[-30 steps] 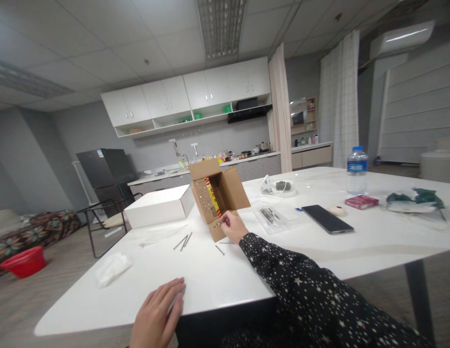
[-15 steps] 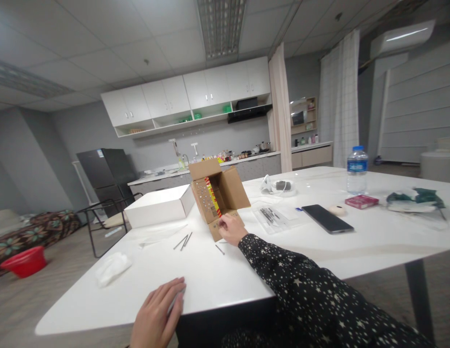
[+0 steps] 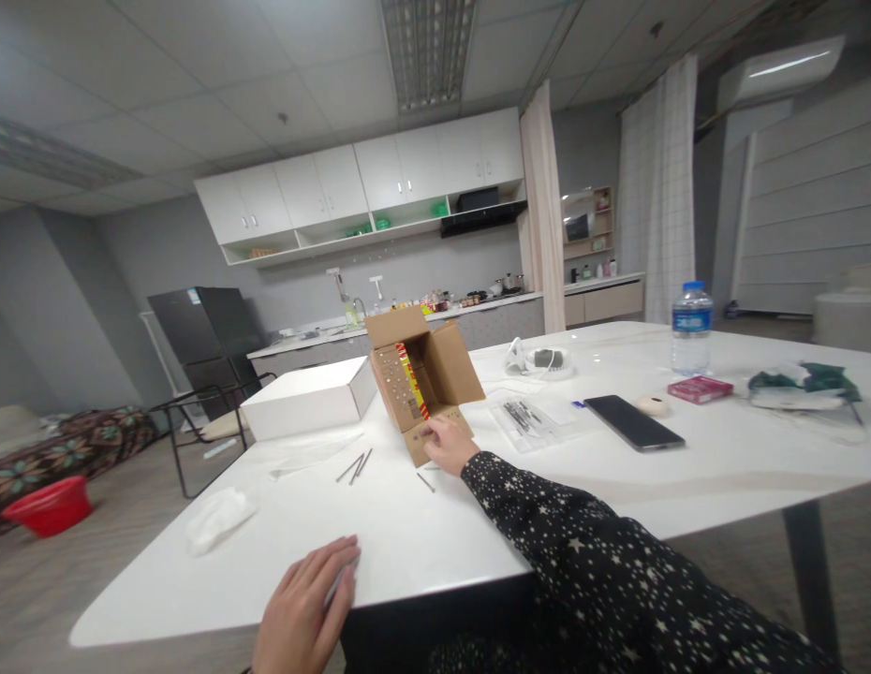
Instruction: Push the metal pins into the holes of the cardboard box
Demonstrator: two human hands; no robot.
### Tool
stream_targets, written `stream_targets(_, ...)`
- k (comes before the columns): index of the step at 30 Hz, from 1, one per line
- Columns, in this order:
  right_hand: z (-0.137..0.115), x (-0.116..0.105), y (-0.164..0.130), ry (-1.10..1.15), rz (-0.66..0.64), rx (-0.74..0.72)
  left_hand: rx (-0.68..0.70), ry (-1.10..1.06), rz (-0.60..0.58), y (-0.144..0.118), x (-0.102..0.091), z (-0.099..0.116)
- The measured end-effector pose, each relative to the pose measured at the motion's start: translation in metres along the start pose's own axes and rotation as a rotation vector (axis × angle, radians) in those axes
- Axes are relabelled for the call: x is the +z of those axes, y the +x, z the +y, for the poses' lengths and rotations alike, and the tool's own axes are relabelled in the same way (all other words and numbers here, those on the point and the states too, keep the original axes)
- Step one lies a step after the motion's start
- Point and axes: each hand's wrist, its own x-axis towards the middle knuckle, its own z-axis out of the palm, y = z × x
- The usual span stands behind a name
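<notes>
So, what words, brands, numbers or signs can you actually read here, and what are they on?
None can be read for certain.
Bottle label: white marks on blue, too blurred.
Red and yellow tape on the cardboard box: markings too blurred.
Small pink box: print too small.
Fridge sticker: too small.

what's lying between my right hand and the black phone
In the head view, a clear plastic packet with thin dark pieces lies between the right hand and the black phone, with a small blue piece by the phone's far end.
</notes>
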Motion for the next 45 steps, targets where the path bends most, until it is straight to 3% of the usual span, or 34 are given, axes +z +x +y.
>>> stream_targets(7,0.002,0.001,-0.001,-0.038,-0.078,0.046,-0.001,0.010,-0.002,0.000,-0.002,0.001)
stream_targets(18,-0.002,-0.001,-0.001,-0.063,-0.090,0.045,-0.001,0.009,0.002,0.000,-0.001,0.000)
stream_targets(26,-0.008,-0.003,-0.006,-0.227,-0.274,0.070,0.007,0.012,-0.009,0.001,-0.002,0.000)
stream_targets(34,-0.020,-0.011,-0.011,-0.301,-0.365,0.054,0.007,0.029,-0.010,0.001,-0.002,0.000)
stream_targets(45,-0.012,-0.013,-0.008,-0.406,-0.437,0.085,-0.007,-0.002,0.007,0.001,0.000,-0.001)
